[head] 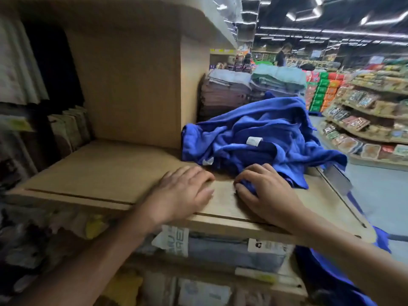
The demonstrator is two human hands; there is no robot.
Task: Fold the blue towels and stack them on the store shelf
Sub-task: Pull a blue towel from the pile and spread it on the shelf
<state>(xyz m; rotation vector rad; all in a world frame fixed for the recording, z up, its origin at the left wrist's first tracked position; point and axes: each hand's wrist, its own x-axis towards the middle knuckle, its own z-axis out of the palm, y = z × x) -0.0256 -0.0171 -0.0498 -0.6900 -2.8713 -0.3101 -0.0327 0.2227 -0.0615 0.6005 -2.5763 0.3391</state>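
Now | left hand (185, 191) flat on shelf (99, 173) | right hand (265, 191) grips blue towels (265, 129)

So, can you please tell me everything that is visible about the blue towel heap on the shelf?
The blue towel heap is unfolded: a crumpled mound of soft, deep blue cloth; how many towels it holds I cannot tell. A small white label shows on top. It lies on the right end of the wooden shelf, its right side drooping over the edge. The right hand grips its front corner; the left hand rests on the shelf beside it, apart.
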